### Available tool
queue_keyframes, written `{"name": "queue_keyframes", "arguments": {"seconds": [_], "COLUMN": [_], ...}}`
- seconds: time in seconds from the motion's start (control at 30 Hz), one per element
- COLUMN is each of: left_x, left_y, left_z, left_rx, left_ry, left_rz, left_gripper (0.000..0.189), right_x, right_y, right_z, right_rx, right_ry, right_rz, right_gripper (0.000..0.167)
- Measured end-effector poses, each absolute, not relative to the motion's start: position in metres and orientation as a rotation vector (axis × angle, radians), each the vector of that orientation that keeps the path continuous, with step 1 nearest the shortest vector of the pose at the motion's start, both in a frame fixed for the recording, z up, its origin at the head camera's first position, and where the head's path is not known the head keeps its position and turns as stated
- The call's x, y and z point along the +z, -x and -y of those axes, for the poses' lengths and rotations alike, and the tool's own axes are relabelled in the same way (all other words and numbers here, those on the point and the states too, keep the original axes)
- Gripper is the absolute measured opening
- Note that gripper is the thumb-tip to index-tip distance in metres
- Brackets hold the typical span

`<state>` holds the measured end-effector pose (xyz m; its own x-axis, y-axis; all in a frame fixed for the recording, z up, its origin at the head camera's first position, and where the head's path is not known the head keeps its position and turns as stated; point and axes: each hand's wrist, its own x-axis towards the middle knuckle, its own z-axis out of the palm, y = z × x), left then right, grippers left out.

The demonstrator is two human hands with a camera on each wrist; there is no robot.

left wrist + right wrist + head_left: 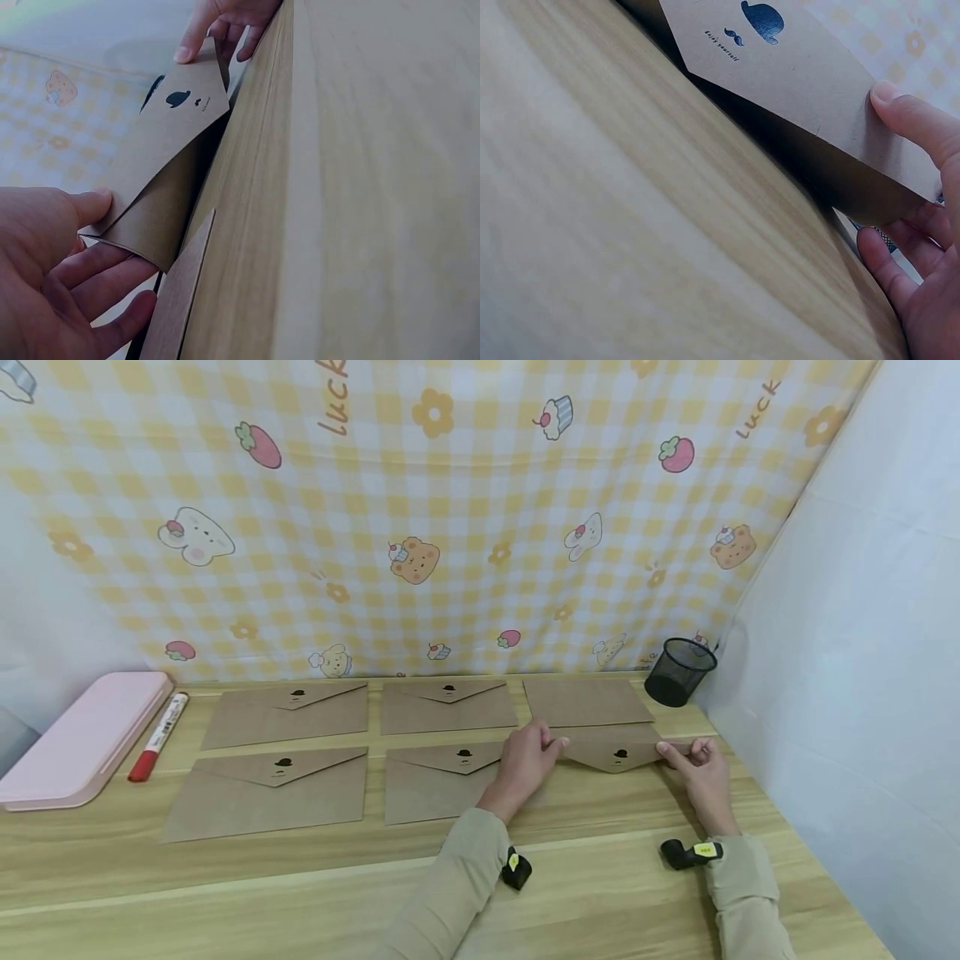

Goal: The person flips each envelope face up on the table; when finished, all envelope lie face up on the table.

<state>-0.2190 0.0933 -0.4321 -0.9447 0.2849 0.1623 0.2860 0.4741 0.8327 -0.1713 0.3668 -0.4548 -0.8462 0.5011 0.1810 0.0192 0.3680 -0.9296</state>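
Both hands hold one brown kraft envelope [600,754] by its two ends, lifted and tilted. Its pointed flap, printed with a black hat and moustache, hangs toward me. At the left end, my left hand [522,770] pinches it, thumb on the flap and fingers behind, as the left wrist view shows on the envelope [169,124]. My right hand [703,781] pinches the opposite end; in the right wrist view its thumb [904,112] presses the flap. Just behind lies a plain-faced envelope [588,700]. Left of the held one, another envelope [435,789] is partly covered by my left hand.
More flap-up envelopes lie leftward: two in back [330,717] [450,714] and one in front [315,802]. A black mesh pen cup [678,675] stands at back right. A red-capped marker [159,737] and a pink case [82,739] sit at far left. Curtain and white wall bound the table.
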Motion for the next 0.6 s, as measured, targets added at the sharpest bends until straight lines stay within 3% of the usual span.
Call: {"name": "queue_keyframes", "arguments": {"seconds": [0.4,0.6], "left_x": [-0.4341,-0.4337], "left_y": [0.219,0.2189], "left_z": [-0.0929,-0.0944], "left_rx": [-1.607,-1.643], "left_ry": [0.5,0.454], "left_rz": [2.655,2.603], "left_gripper": [0.056,0.053], "right_x": [-0.4536,-0.4529], "right_y": [0.1709,0.1733], "right_z": [-0.3655,-0.3636], "right_rx": [1.478,1.584], "right_ry": [0.468,0.437], "right_rz": [2.201,2.035], "right_gripper": [0.043,0.04]}}
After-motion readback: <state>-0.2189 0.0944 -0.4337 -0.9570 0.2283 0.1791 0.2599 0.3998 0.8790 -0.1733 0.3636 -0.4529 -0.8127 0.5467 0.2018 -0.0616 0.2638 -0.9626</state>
